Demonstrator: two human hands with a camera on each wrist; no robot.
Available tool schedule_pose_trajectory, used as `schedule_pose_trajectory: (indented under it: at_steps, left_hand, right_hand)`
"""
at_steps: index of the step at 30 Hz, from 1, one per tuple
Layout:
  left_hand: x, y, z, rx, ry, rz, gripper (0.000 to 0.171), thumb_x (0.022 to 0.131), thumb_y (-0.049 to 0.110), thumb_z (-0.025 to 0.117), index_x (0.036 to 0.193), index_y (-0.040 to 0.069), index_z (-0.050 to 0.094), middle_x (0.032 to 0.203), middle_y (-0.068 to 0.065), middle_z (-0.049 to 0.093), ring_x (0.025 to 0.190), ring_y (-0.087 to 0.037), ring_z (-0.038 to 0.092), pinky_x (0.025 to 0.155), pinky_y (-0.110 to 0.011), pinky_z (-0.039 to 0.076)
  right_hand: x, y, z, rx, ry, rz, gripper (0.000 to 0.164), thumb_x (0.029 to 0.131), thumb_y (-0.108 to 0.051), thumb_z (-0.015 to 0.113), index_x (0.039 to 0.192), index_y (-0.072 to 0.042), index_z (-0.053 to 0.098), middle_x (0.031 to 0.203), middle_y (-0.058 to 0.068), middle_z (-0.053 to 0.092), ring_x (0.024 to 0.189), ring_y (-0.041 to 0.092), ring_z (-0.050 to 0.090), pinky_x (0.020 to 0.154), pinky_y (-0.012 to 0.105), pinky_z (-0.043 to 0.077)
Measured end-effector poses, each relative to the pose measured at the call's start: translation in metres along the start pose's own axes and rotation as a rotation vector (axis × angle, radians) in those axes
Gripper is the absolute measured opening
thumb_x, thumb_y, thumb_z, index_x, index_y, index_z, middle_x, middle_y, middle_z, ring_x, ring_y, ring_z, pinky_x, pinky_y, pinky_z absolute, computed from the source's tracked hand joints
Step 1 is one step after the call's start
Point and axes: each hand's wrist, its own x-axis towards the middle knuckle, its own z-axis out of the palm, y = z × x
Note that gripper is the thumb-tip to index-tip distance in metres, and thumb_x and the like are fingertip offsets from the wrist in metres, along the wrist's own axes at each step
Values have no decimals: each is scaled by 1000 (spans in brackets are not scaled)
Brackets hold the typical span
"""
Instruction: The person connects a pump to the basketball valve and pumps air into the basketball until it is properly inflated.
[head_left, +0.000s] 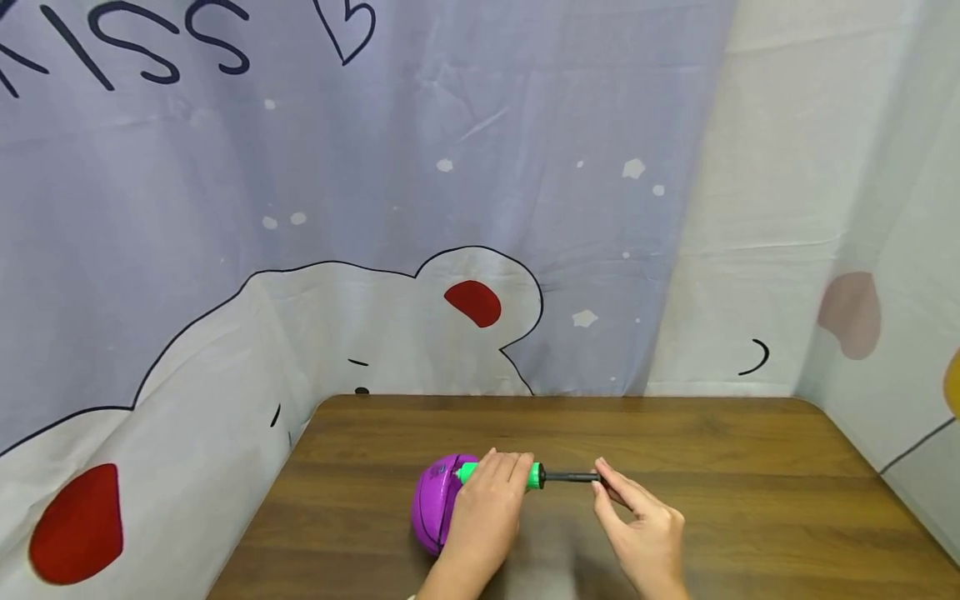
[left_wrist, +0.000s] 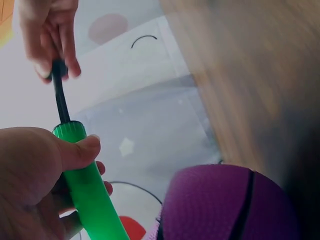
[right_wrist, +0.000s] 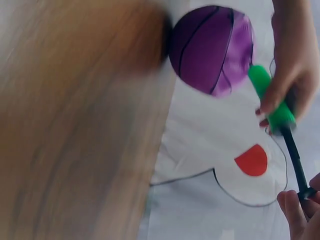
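Note:
A purple ball (head_left: 432, 504) with black lines rests on the table, its side sagging inward in the right wrist view. My left hand (head_left: 487, 517) grips the green barrel of a hand pump (left_wrist: 92, 200), whose tip end meets the ball. The pump's black rod (head_left: 570, 477) is drawn out to the right. At the rod's end, my right hand (head_left: 643, 527) pinches the small black handle (right_wrist: 306, 193) between thumb and fingers. The pump lies nearly level above the table in the head view.
The brown wooden table (head_left: 750, 483) spreads around both hands. Behind it and at both sides hangs a printed cloth (head_left: 360, 167) in lilac and white, meeting the table's far edge.

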Motion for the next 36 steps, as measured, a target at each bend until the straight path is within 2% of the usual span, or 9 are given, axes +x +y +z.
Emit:
schedule_pose_trajectory:
  at_steps: [6, 11, 16, 20, 26, 30, 31, 36]
  left_hand:
    - [-4, -8, -1, -10, -10, -29, 55, 69, -5, 84, 118, 11, 65, 108, 0, 69, 104, -15, 67, 107, -35, 51]
    - [-5, -10, -3, -21, -26, -31, 53, 72, -3, 83, 120, 11, 65, 109, -1, 70, 105, -16, 67, 108, -36, 51]
    - [-4, -7, -5, -12, -12, -26, 54, 69, -3, 85, 119, 9, 66, 108, -2, 70, 104, -17, 68, 106, -37, 52]
    - [-2, -2, -6, 13, 38, 0, 54, 66, -4, 86, 115, 7, 67, 105, -3, 70, 101, -18, 68, 104, -37, 54]
    - [3, 9, -4, 61, 95, 33, 45, 68, -5, 82, 110, 7, 70, 102, -3, 70, 96, -19, 67, 102, -34, 55]
    - [4, 18, -5, 86, 98, 55, 41, 70, -1, 83, 109, 7, 71, 102, -2, 72, 96, -17, 68, 100, -33, 56]
    - [4, 20, -5, 87, 94, 61, 42, 70, 0, 85, 109, 7, 72, 102, -2, 72, 96, -17, 68, 100, -33, 56]
    - [5, 23, -7, 50, 56, 63, 47, 68, 0, 88, 111, 7, 71, 103, -2, 73, 98, -16, 69, 101, -34, 56]
  right_hand:
    - [5, 4, -20, -79, 3, 101, 34, 74, 14, 76, 104, -2, 79, 96, 14, 77, 83, -13, 67, 76, 3, 52]
    - [4, 5, -25, -84, -14, 113, 29, 80, 7, 76, 107, -4, 79, 97, 12, 77, 82, -6, 71, 77, 4, 52]
    - [4, 2, -25, -75, 5, 124, 23, 86, -4, 76, 108, -6, 79, 99, 10, 78, 81, 0, 73, 79, 4, 52]
    - [4, -2, -19, -54, 30, 82, 27, 82, 3, 76, 108, -5, 79, 100, 11, 77, 82, 1, 73, 80, 5, 53]
    - [-4, -6, -1, -12, 56, -19, 31, 74, 10, 79, 103, -1, 79, 98, 14, 77, 85, 4, 74, 79, 6, 54]
    - [-11, -10, 11, 4, 45, -54, 32, 70, 11, 81, 100, 2, 79, 96, 15, 77, 89, 6, 74, 76, 8, 55]
    - [-12, -10, 13, 2, 40, -60, 29, 72, 10, 81, 100, 2, 79, 97, 14, 77, 89, 7, 74, 76, 8, 56]
    - [-14, -11, 16, 21, 15, -66, 29, 71, 11, 82, 99, 4, 78, 96, 15, 77, 84, 10, 75, 74, 8, 56]
